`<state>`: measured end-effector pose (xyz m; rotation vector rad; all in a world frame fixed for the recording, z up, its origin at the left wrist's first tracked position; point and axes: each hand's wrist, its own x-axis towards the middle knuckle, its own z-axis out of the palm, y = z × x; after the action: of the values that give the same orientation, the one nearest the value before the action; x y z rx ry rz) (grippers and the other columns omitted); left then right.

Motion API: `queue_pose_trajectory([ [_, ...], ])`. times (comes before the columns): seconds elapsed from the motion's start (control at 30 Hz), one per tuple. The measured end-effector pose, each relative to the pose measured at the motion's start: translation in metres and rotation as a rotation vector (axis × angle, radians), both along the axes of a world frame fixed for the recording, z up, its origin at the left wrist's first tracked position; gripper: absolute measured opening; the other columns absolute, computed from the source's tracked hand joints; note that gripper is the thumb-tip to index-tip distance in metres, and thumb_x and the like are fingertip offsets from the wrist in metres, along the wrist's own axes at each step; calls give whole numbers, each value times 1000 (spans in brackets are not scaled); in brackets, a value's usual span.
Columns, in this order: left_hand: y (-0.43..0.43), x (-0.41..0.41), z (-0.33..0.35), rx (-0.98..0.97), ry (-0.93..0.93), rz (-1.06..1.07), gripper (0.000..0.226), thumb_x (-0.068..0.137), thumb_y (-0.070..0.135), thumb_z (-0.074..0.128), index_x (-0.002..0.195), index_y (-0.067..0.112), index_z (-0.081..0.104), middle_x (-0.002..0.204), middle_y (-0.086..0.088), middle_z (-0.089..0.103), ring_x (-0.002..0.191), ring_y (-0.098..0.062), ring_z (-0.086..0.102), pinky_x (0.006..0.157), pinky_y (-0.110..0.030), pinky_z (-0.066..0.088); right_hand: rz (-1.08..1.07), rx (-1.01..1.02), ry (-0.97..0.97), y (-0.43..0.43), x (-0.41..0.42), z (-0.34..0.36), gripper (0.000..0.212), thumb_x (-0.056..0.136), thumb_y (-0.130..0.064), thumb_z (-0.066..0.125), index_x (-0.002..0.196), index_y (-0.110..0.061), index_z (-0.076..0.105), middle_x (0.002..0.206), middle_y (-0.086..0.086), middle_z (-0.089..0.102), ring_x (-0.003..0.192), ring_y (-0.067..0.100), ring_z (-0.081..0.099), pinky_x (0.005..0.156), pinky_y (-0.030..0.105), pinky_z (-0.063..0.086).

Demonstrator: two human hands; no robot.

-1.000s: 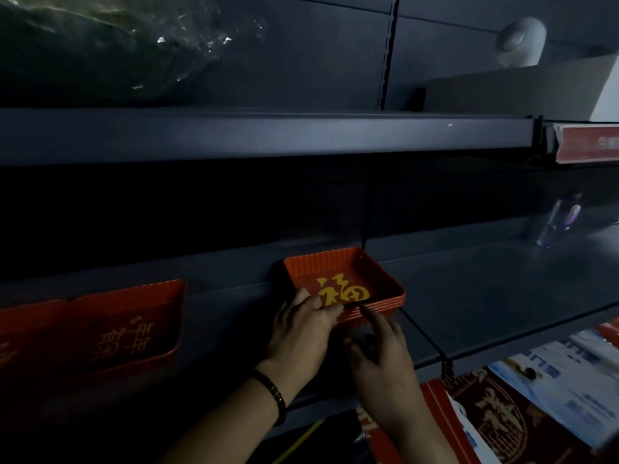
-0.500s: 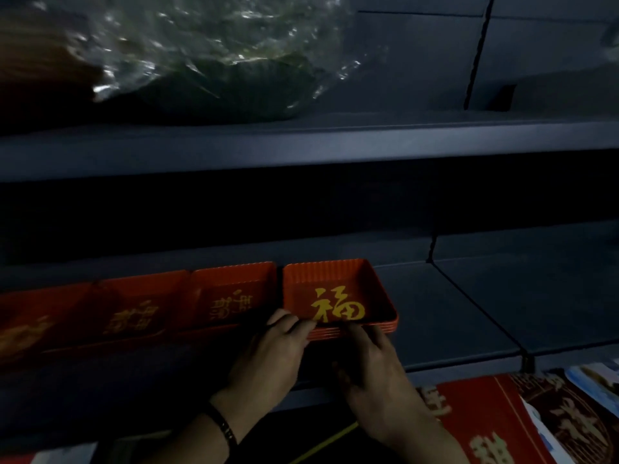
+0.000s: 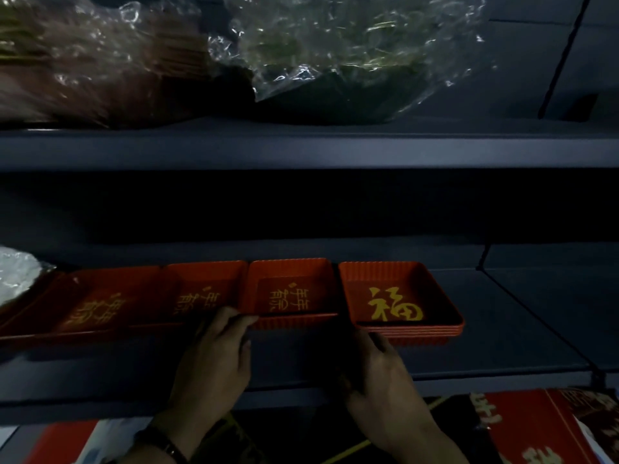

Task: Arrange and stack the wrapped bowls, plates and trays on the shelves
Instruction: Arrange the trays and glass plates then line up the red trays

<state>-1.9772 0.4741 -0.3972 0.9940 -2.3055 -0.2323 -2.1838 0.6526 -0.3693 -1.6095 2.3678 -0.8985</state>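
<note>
Several red square trays with gold characters stand in a row on the dark middle shelf point(image 3: 509, 329). At the right end is a stack of red trays point(image 3: 385, 274), touching the neighbouring tray point(image 3: 291, 276). Two more trays point(image 3: 204, 279) point(image 3: 100, 306) continue to the left. My left hand point(image 3: 214, 360) is flat, its fingertips against the front left corner of the neighbouring tray. My right hand point(image 3: 385, 376) rests its fingertips at the front left corner of the stack. Neither hand grips anything.
On the upper shelf point(image 3: 301, 149) sit a green bowl in clear wrap point(image 3: 335, 68) and a brown wrapped piece point(image 3: 100, 72). A white wrapped item point(image 3: 16, 272) lies at the far left of the middle shelf. Red printed boxes point(image 3: 536, 430) fill the level below.
The stack has slid left along the shelf until it meets the row of trays. My left hand has shifted from the stack to the neighbouring tray; my right hand stays at the stack.
</note>
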Motion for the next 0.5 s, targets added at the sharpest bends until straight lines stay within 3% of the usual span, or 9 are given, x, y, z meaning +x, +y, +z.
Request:
queue_pose_trajectory([
  [0.17, -6, -12, 7, 131, -5, 20, 55, 106, 36, 57, 157, 45, 40, 137, 16, 55, 113, -7, 62, 85, -28, 59, 14, 106, -14, -27, 17, -7, 58, 87, -31, 68, 141, -37, 48, 139, -9, 53, 129, 17, 54, 106, 32, 50],
  [0.27, -17, -10, 3, 167, -45, 25, 55, 106, 39, 57, 157, 48, 39, 133, 14, 65, 112, -8, 67, 86, -30, 62, -5, 83, -24, -42, 21, -9, 60, 87, -31, 66, 144, -35, 46, 137, -7, 55, 129, 17, 52, 109, 36, 48],
  [0.37, -22, -10, -3, 193, -62, 36, 44, 105, 39, 58, 146, 51, 46, 108, 15, 68, 93, -8, 68, 75, -29, 61, -27, 49, -53, -54, 30, -11, 66, 89, -33, 63, 151, -35, 41, 141, -7, 54, 133, 18, 49, 113, 36, 45],
  [0.5, -26, -12, 0, 142, -22, 46, 23, 103, 32, 64, 120, 47, 62, 103, 23, 56, 91, -3, 61, 69, -21, 54, 15, 75, -58, -66, 44, -18, 86, 89, -33, 64, 164, -36, 22, 156, -5, 43, 146, 19, 39, 122, 41, 36],
])
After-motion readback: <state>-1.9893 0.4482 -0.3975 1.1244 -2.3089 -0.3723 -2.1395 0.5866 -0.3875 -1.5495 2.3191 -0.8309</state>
